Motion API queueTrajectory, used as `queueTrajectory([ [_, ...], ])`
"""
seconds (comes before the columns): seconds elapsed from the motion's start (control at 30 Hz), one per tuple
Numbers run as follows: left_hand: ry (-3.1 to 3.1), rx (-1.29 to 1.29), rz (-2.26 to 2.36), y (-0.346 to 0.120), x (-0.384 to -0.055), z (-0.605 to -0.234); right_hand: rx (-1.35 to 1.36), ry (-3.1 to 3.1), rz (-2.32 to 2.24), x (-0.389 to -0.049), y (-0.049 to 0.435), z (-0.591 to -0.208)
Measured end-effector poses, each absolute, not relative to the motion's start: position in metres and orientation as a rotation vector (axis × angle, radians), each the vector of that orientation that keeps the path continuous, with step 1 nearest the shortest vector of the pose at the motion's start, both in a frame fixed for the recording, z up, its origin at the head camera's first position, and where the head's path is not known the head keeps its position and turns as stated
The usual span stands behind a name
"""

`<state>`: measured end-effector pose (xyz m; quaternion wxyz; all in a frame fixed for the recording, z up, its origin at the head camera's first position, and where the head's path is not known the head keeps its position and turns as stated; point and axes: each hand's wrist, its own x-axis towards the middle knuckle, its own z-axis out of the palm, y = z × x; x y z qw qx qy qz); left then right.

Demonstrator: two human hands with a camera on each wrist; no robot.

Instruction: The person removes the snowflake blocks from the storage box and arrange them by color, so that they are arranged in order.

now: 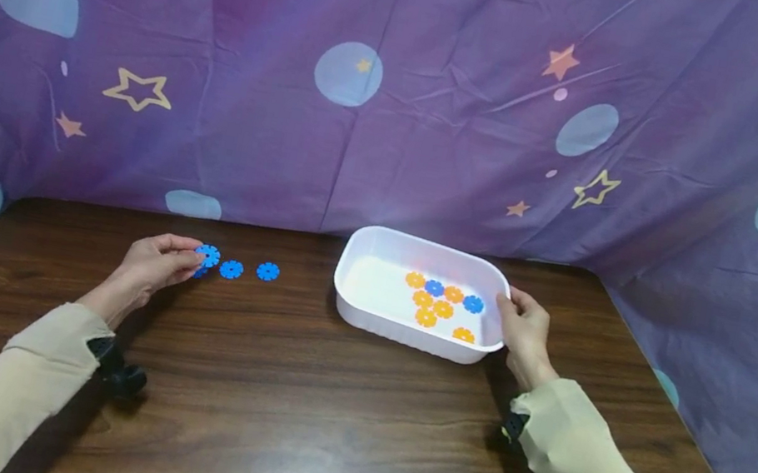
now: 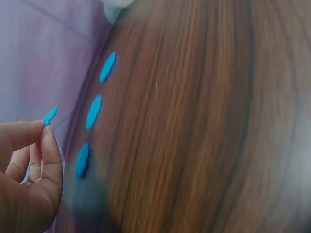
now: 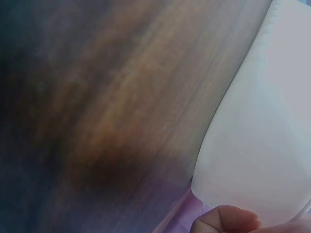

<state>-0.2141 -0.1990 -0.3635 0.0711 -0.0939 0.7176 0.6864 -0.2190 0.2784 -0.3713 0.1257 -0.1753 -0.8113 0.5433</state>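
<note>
Purple starry cloth (image 1: pixel 249 154) backs my dark wood table (image 1: pixel 289 398), and around my 11 o'clock my left hand (image 1: pixel 153 265) is pinching a blue disc (image 1: pixel 212 253) near three more discs (image 1: pixel 234 272) (blue too, lol) while my right hand (image 1: pixel 525 330) grips the white tub (image 1: pixel 400 332) at 1.

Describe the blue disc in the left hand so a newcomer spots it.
On the left of the brown table, find the person's left hand. It pinches a small, notched blue disc. Only this one is held up; the three blue discs nearby lie on the table.
</note>
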Motion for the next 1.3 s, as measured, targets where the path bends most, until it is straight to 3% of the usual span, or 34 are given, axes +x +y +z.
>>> queueTrajectory([
  [0.7, 2.338, -0.477, 1.937, -0.244, -0.215, -0.384, -0.526, -2.375, 1.598, -0.216, 0.278, -0.372],
  [1.3, 2.761, -0.558, 1.315, -0.243, -0.219, -0.378, -0.528, -2.366, 1.611, -0.217, 0.278, -0.367],
])
